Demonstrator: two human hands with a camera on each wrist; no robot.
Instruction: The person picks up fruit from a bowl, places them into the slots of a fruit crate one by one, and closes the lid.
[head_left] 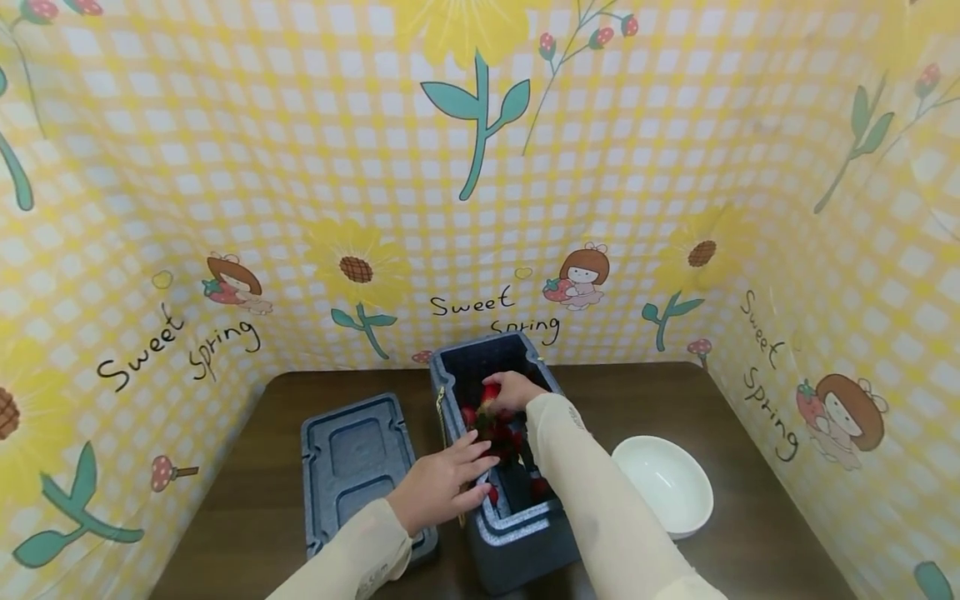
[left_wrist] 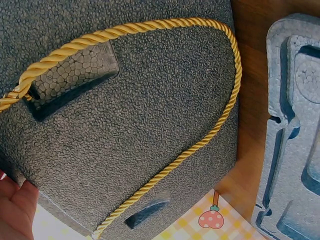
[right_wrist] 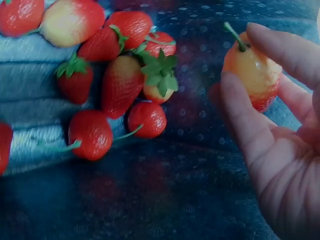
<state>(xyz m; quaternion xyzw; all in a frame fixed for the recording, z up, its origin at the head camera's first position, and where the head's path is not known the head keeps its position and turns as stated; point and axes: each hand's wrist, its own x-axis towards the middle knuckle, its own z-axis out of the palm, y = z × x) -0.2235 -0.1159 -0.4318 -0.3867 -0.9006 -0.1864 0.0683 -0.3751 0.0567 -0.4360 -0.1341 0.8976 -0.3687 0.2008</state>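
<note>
A dark grey foam box [head_left: 517, 533] stands uncovered, with several red fruits [head_left: 517, 437] inside. Within the box my right hand [head_left: 513, 390] holds a yellow-and-red fruit [right_wrist: 255, 70] with a green stem, between thumb and fingers. Strawberries [right_wrist: 121, 87] and round red fruits [right_wrist: 90, 135] lie on the box floor beside this hand. My left hand [head_left: 442, 483] rests at the box's left rim, its fingers spread over the edge. Only part of that hand [left_wrist: 20, 210] appears in the left wrist view, against the box edge.
A grey lid [head_left: 360, 442] lies on the brown table [head_left: 247, 467] left of the box. To the right stands a white bowl [head_left: 667, 483]. A golden rope [left_wrist: 175, 162] hangs along the box's side. Patterned yellow cloth [head_left: 285, 167] surrounds the table.
</note>
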